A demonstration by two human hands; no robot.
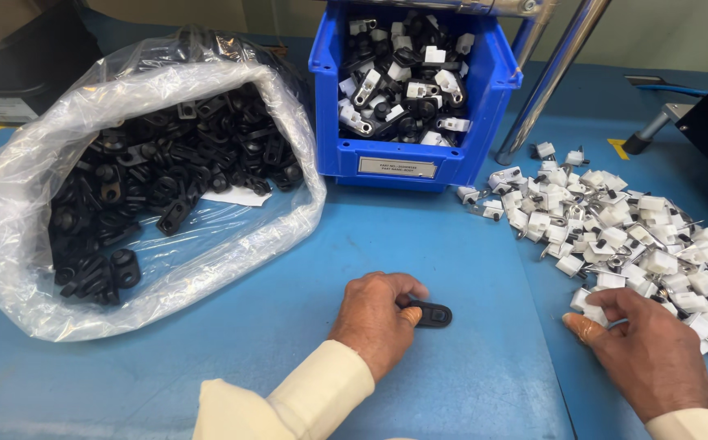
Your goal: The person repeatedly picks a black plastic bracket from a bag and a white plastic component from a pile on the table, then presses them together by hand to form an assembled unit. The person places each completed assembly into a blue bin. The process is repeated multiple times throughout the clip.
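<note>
Head view: a black oval clip (430, 314) lies on the blue bench (419, 236), pinched by my left hand (377, 316) fingers. My right hand (645, 350) rests half-curled on the white clip pile (631, 224), gripping nothing I can see. Beyond sit a plastic bag (85, 204) and blue bin (484, 90).

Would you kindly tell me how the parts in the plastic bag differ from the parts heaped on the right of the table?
The bag parts are black and flat; the heaped parts are white and blocky with metal bits. The black ones sit inside a clear bag, the white ones loose on the table. Both are small and many.
</note>
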